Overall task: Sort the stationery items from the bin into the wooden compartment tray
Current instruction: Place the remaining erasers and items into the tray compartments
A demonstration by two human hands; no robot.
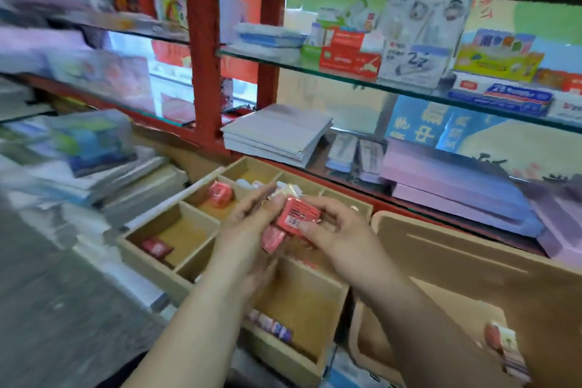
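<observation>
Separate the 2 packets before dropping either. The right hand (333, 236) pinches the red plastic-wrapped packet (297, 214) between thumb and curled fingers. The left hand (248, 227), fingers nearly straight and thumb at that packet's edge, seems to clasp a second red packet (273, 238) beneath it. Both hover above the middle of the pale wooden compartment tray (151, 264). Aim for the tray's left compartments, where similar red packets (220, 194) lie. The wrap is glossy, with a white barcode label, so probably slippery. The tan bin (441, 249) sits just right of the tray.
</observation>
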